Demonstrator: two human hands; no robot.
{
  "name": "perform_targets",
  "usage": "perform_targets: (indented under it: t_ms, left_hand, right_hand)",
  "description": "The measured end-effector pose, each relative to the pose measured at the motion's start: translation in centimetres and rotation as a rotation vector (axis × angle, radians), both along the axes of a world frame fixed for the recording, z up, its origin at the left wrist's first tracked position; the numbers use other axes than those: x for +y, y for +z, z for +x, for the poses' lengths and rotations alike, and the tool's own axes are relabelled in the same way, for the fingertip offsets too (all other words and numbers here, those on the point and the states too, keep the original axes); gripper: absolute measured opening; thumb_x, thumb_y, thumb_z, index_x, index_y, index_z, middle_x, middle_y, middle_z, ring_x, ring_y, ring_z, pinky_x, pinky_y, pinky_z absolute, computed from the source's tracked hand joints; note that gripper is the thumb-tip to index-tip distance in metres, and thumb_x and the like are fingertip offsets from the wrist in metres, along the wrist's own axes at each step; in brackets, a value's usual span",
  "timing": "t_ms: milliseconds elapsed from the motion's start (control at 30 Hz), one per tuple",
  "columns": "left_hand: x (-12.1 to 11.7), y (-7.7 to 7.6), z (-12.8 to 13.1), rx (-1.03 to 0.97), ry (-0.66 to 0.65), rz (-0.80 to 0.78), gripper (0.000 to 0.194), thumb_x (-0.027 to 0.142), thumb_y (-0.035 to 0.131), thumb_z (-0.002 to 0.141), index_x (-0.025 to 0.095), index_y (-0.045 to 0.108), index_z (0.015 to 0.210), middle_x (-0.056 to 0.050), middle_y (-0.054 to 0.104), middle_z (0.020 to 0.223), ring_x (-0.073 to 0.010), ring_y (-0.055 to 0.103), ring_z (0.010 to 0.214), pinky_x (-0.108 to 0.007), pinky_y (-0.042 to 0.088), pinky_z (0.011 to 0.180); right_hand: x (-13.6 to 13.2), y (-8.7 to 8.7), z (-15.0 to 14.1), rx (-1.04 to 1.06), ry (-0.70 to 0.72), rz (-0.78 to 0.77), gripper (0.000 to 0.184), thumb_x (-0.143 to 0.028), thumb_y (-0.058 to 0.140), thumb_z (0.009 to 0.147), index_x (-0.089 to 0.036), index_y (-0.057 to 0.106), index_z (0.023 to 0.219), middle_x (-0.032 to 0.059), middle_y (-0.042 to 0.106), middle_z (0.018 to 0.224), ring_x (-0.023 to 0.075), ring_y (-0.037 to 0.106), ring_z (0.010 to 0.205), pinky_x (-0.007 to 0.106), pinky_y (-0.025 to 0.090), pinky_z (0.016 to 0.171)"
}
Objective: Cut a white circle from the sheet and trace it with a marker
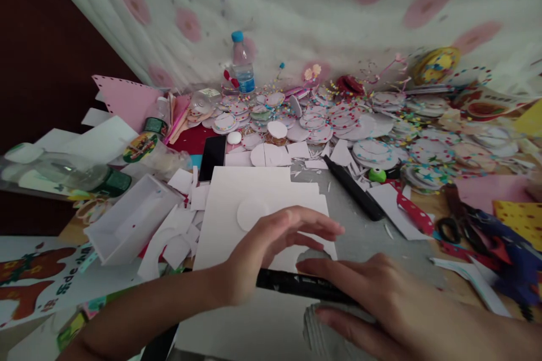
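White paper sheets (241,183) lie stacked in front of me, with a small white disc (248,214) on top. Across the paper runs a long black bar (292,283) with faint pale markings. My left hand (266,242) arches over the paper just beyond the bar, its fingers stretched out and its thumb hidden. From the right, my right hand (381,287) has its index finger beyond the bar and its thumb on the near side, so the bar lies between them. Grey shows in a rounded area under the fingers, partly covered by the hand and bar.
A black box cutter (355,189) lies on the grey mat (347,214). Many decorated paper discs (313,118) crowd the back. At left are a phone (213,158), a white open box (133,220), paper scraps and plastic bottles (76,172). Scissors (459,220) sit at right.
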State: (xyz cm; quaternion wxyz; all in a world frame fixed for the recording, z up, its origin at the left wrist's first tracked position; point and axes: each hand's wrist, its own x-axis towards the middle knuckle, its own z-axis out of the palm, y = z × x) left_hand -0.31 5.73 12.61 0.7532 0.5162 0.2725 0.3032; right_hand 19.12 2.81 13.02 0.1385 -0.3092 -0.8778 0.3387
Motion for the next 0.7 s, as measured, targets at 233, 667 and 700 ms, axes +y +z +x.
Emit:
perform_targets:
  t_ms: [233,667,700]
  left_hand:
    - [-0.5,0.0,-0.4,0.006,-0.048,-0.202,0.043,0.041,0.034,0.097,0.015,0.065,0.111,-0.013,0.064,0.120,-0.0258,0.057,0.117,-0.043,0.044,0.100]
    - [-1.3,-1.0,-0.7,-0.020,-0.084,-0.166,0.041,0.029,0.035,0.094,0.011,0.071,0.103,-0.014,0.066,0.119,-0.0281,0.057,0.118,-0.043,0.041,0.104]
    - [-1.4,-0.9,-0.7,0.005,-0.083,-0.121,0.040,0.027,0.035,0.094,0.011,0.071,0.103,-0.013,0.067,0.118,-0.0273,0.057,0.118,-0.043,0.040,0.105]
  right_hand:
    - [0.3,0.0,-0.5,0.075,0.010,-0.019,0.025,-0.027,0.044,0.096,-0.018,0.060,0.113,0.0064,0.073,0.089,0.0171,0.070,0.067,0.025,0.051,0.053]
    - [-0.3,-1.2,-0.3,0.111,0.006,-0.132,0.034,-0.021,0.047,0.095,-0.025,0.054,0.128,0.0014,0.073,0.097,0.0134,0.071,0.078,0.019,0.054,0.065]
    - [-0.3,-1.2,-0.3,0.110,0.020,-0.107,0.035,-0.022,0.047,0.095,-0.026,0.052,0.130,0.0017,0.073,0.098,0.0135,0.071,0.078,0.020,0.054,0.066]
